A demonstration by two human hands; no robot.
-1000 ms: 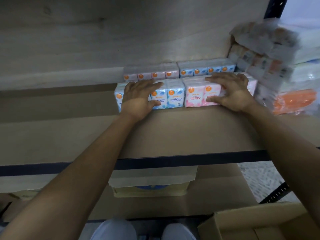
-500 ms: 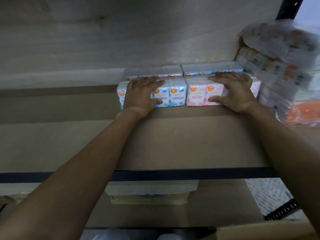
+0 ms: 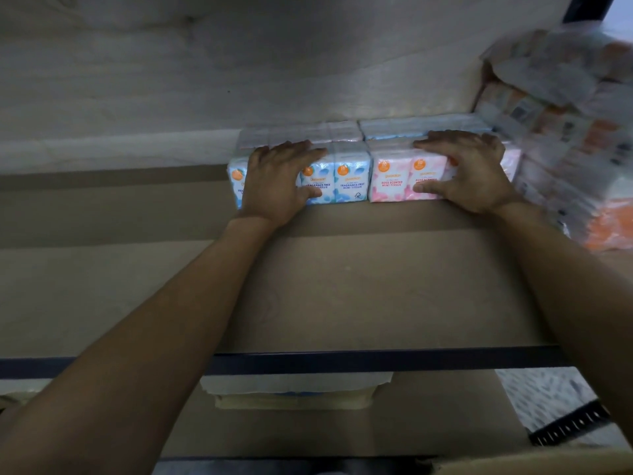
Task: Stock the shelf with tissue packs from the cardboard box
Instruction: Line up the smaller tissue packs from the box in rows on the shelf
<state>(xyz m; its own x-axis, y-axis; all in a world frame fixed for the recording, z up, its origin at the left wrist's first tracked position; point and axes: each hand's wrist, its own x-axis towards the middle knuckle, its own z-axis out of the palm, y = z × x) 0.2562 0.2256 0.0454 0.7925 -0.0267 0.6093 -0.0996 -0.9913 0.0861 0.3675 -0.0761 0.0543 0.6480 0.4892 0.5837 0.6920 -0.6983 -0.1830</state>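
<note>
On the shelf board (image 3: 342, 286), a blue tissue pack (image 3: 352, 180) and a pink tissue pack (image 3: 390, 180) stand side by side, right in front of a back row of packs (image 3: 342, 132). My left hand (image 3: 277, 180) rests on the blue pack, fingers flat across its top and thumb against its front. My right hand (image 3: 469, 173) lies the same way on the pink pack. A corner of the cardboard box (image 3: 531, 464) shows at the bottom right; its inside is hidden.
A blurred stack of plastic-wrapped orange and white packs (image 3: 582, 132) fills the shelf's right end. The shelf's dark front rail (image 3: 342, 359) crosses the view. Below it sits a box with a white sheet (image 3: 294, 392) on the lower shelf.
Both hands have kept their hold while the front packs slid back against the rear row. My view has tilted up, so the cardboard box has dropped to the frame's bottom edge.
</note>
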